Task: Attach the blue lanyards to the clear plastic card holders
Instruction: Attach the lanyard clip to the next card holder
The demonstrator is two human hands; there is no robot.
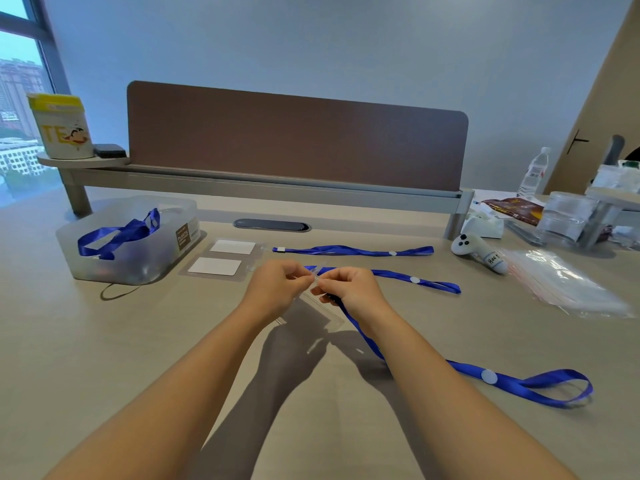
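Above the desk's middle, my left hand and my right hand meet, fingertips pinched together. A clear plastic card holder hangs below them, held by its top edge in my left fingers. My right fingers pinch the clip end of a blue lanyard that trails right across the desk in a loop. Two more card holders with white cards lie behind my hands, each with a blue lanyard stretching right of it; the joints are too small to make out.
A translucent plastic bin with more blue lanyards stands at the left. A white controller, clear plastic bags, a water bottle and clutter fill the right side. A brown divider panel runs along the back.
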